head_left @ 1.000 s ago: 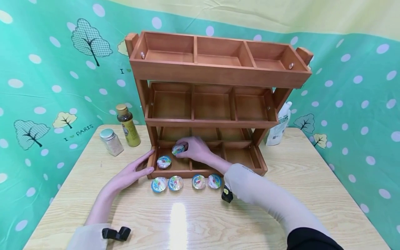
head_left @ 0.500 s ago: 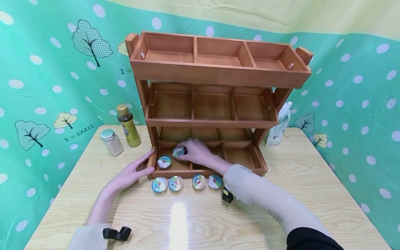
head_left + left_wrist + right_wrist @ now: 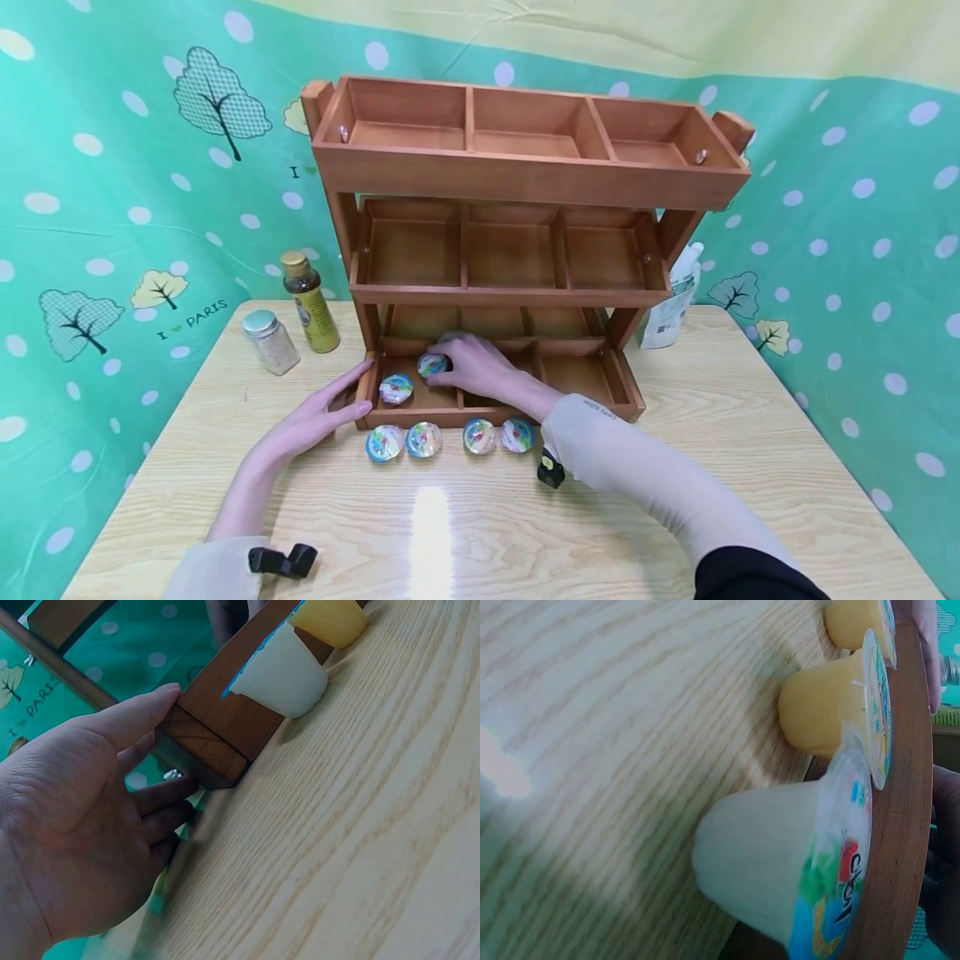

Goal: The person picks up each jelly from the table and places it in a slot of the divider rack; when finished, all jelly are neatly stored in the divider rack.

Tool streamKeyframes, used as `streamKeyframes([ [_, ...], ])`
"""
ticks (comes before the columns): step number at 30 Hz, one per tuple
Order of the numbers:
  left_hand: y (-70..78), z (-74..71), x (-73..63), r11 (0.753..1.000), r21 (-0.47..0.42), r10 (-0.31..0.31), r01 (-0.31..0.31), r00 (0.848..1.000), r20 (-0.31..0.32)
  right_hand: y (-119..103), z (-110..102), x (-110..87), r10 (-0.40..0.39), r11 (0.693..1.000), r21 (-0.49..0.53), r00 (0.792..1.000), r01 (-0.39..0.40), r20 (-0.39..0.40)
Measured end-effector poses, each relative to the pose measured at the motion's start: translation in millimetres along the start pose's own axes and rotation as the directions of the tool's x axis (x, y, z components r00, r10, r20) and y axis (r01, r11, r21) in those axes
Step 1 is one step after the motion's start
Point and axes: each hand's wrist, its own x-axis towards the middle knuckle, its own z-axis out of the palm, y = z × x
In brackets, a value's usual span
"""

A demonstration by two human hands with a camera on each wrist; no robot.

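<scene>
My right hand [image 3: 474, 367] reaches into the left compartment of the bottom tier of a brown wooden rack [image 3: 517, 296]. Its fingers and thumb pinch a small jelly cup [image 3: 431, 365] with a printed lid. A second jelly cup [image 3: 395, 389] lies in the same compartment, nearer the front left. With fingers extended, my left hand [image 3: 318, 421] rests against the left end of that tier; the left wrist view shows its thumb [image 3: 142, 716] at the wooden corner [image 3: 206, 750]. In the right wrist view, the rack's front board mostly hides the right hand.
Several jelly cups stand in front of the rack, among them a white one [image 3: 765, 855] and a yellow one [image 3: 825, 705]. A lidded jar [image 3: 271, 342] and a dark-capped bottle [image 3: 311, 304] stand left; a white pouch [image 3: 670, 300] is behind the rack's right side. The upper tiers overhang.
Over the last second the right hand has lowered the pinched jelly cup very slightly within the compartment. The left hand keeps its place on the rack's end.
</scene>
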Motion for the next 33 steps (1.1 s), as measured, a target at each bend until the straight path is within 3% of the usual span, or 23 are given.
streamKeyframes([
  [10, 2.3, -1.2, -1.5, 1.000, 0.017, -0.008, 0.008, 1.000, -0.006, 1, -15, -5.3, -0.010, 1.000, -0.001, 0.999, 0.010, -0.035],
  [18, 1.3, 0.3, 0.4, 1.000, 0.009, -0.012, 0.012, 1.000, -0.005, 5, -24, -23.0, 0.007, 0.981, 0.192, 0.988, 0.022, -0.151],
  [26, 0.7, -1.1, -0.4, 1.000, 0.010, 0.011, -0.011, 1.000, -0.001, 11, -29, -51.4, 0.082, 0.893, 0.448, 0.960, 0.050, -0.269],
  [33, 0.8, -0.8, 0.3, 1.000, 0.009, -0.005, 0.005, 1.000, -0.003, 18, -29, -80.9, 0.179, 0.765, 0.642, 0.940, 0.053, -0.291],
])
